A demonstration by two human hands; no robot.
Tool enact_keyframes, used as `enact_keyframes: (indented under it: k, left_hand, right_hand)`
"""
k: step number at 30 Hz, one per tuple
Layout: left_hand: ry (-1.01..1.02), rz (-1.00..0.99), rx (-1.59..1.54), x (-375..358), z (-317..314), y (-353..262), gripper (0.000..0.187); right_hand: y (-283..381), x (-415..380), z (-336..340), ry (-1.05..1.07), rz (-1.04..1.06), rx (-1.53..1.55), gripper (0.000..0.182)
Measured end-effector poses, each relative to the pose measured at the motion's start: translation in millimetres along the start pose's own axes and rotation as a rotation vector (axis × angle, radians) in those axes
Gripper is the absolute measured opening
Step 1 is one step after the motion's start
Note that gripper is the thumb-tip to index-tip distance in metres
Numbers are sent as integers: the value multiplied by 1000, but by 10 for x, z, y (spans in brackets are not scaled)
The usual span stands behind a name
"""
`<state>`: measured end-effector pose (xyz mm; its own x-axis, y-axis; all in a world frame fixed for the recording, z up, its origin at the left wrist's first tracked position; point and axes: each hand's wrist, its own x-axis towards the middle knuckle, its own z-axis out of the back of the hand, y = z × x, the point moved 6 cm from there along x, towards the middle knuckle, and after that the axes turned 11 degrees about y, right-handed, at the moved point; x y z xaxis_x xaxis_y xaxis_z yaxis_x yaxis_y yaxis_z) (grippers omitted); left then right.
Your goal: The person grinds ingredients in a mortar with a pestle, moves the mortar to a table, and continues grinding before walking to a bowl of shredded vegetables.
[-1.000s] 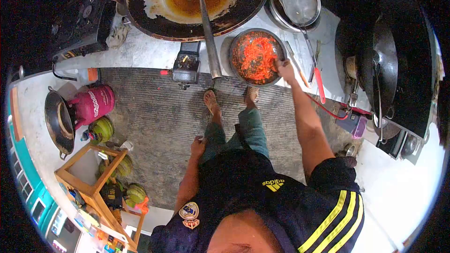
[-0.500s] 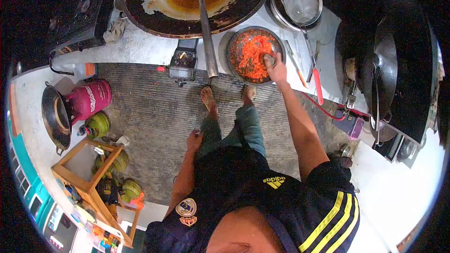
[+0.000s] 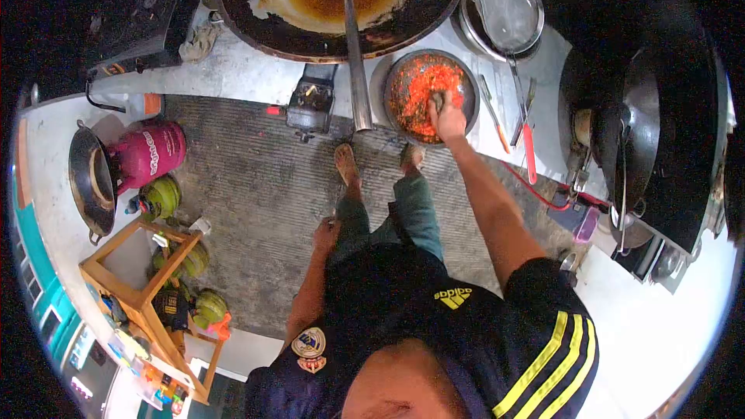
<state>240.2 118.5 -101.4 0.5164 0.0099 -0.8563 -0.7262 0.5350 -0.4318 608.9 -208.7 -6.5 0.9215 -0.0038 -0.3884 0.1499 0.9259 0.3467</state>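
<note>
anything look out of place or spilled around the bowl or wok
No spill stands out around the bowl. The ladle looks awkward: its handle juts over the wok rim and seemingly past the counter edge, where it might get bumped.

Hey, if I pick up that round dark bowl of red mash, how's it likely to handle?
The bowl looks stone-like, so it's probably heavy for its size. It seems broad, so likely slow to tip, though it sits at the front edge of the counter. The red mash looks moist and chunky, so it would probably shift if tilted.
</note>
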Motion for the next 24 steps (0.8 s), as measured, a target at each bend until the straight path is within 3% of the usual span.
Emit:
enact_keyframes:
  k: [2, 3, 5, 8, 9, 11, 12, 13, 16, 19, 21, 24]
  left_hand:
    - [7, 0, -53, -17, -3, -1, 45]
    - [17, 4, -105, -29, -10, -3, 45]
    - [3, -23, -143, 82, 105, -87, 46]
    - [33, -37, -120, 17, 9, 19, 46]
    - [36, -29, -138, 87, -37, 103, 47]
    - [17, -41, -217, 294, -158, 338, 47]
    - [4, -59, -274, 404, -258, 524, 47]
    - [2, -77, -323, 418, -300, 663, 48]
    - [38, 14, -65, -76, 71, -171, 47]
    - [44, 134, 85, 46, 0, -133, 47]
    - [17, 45, 61, 83, -8, -113, 46]
    - [7, -7, -20, 27, -80, 58, 45]
  right_hand:
    - [-57, 282, 171, 50, 3, -57, 45]
    - [-169, 454, 260, 182, -32, 133, 51]
    - [-279, 431, 373, 227, 175, 356, 54]
    - [-365, -99, 261, 131, -88, -67, 53]
    - [-259, -298, 149, 65, 42, -110, 52]
    - [-141, -397, 16, 55, 45, -164, 51]
    - [-100, -308, 10, -62, 120, -173, 48]
    - [-64, -161, 63, -22, 54, -196, 43]
    - [-176, 331, 256, 45, 148, -50, 43]
    - [-322, 489, 72, 271, 227, 186, 45]
    - [-69, -37, 33, 77, 29, -68, 45]
    - [-83, 64, 147, 80, -69, -79, 43]
